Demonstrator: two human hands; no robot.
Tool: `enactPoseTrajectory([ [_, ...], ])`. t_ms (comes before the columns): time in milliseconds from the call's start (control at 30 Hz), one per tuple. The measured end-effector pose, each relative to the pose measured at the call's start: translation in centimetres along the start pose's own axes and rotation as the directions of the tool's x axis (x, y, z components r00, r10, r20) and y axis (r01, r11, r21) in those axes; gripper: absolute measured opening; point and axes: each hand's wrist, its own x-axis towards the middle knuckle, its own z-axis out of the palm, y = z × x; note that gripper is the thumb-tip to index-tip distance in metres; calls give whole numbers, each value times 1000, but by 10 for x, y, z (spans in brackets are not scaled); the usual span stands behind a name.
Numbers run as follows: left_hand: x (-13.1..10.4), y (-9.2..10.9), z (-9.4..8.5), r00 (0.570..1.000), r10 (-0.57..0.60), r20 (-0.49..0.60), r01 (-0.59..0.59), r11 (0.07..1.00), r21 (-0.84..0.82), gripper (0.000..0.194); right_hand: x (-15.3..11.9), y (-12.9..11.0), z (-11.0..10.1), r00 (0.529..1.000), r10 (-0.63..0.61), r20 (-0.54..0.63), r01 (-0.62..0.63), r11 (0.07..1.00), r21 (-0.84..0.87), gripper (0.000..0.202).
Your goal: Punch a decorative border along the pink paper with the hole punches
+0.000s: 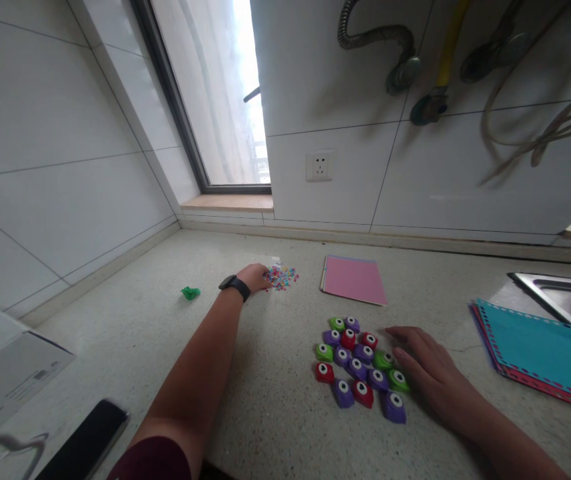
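My left hand [255, 277], with a dark watch on its wrist, reaches to the left edge of a small pile of colourful paper bits [283, 277]. Its fingertips are too small and partly hidden to tell whether they hold any. Beside the group of purple, red and green craft punches [358, 368] rests my right hand [422, 363], fingers apart, its fingertips close to the green punches on the right side. Behind the punches lies a stack of paper with a pink sheet [356, 279] on top.
Patterned sheets with a turquoise one [540, 343] on top lie at the right, near a metal sink [570, 293]. A crumpled green piece [190, 293] is at the left. A black phone [88, 440] and a white box [10, 380] stand at the lower left.
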Motion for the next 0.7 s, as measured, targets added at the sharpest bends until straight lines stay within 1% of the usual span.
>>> enactPoseTrajectory([
  [67,-2,0,-3,999,13,-43,-13,1000,-7,35,0,0,0,1000,1,0,-1,1000,6,39],
  [100,-3,0,-4,998,23,-66,-24,1000,-13,42,0,0,0,1000,1,1,-1,1000,10,39],
  [167,-5,3,-4,993,42,-112,-45,999,-24,65,0,0,0,1000,-1,4,1,1000,13,39],
  [233,-5,9,1,987,48,-156,-54,998,-30,85,0,0,0,1000,-2,4,2,1000,11,39],
  [300,-2,16,9,980,44,-193,-51,998,-30,95,0,0,0,1000,-3,0,3,1000,9,38],
  [333,1,19,13,978,42,-206,-49,998,-28,97,0,1,0,1000,-3,0,3,1000,8,38],
  [367,3,21,16,976,42,-215,-49,998,-27,94,0,1,0,1000,-2,1,2,1000,9,38],
  [400,6,23,19,975,43,-220,-50,998,-26,88,0,1,0,1000,-2,4,2,1000,10,38],
  [533,13,19,21,970,51,-236,-58,998,-22,46,0,1,0,1000,8,21,-8,1000,15,38],
  [567,13,17,20,969,50,-243,-56,998,-19,39,0,1,0,1000,12,26,-12,1000,17,38],
  [633,11,15,18,964,42,-264,-46,999,-8,34,0,1,0,999,20,38,-21,1000,20,38],
  [700,8,17,15,954,40,-298,-38,999,11,38,0,1,0,999,25,38,-26,999,20,38],
])
